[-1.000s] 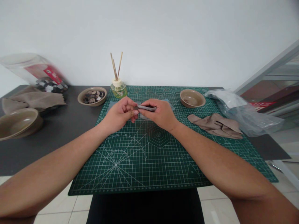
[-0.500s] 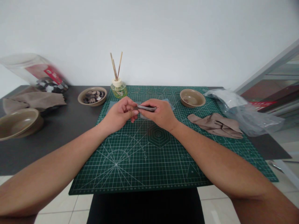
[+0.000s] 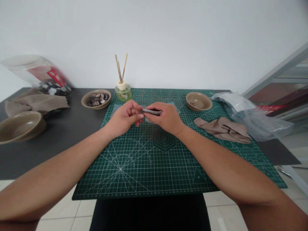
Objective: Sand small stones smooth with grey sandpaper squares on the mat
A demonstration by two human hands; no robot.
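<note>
Above the green cutting mat, my two hands meet at the fingertips. My right hand is closed around a thin grey folded piece; its material is unclear, and its far end points at the left fingertips. My left hand is closed in a pinch against the tip of that piece. Whatever lies between the left thumb and fingers is too small to make out. Beneath the hands, a bluish-grey sheet shows on the mat, mostly covered.
Beside the mat stands a bowl of dark and pale chips. A reed diffuser is at the back. Right: another bowl, a brown cloth, a clear plastic bag. Left: a bowl, a cloth, a bag.
The whole view has shifted very slightly. Both hands keep the same hold and position at the fingertips, with no other visible difference.
</note>
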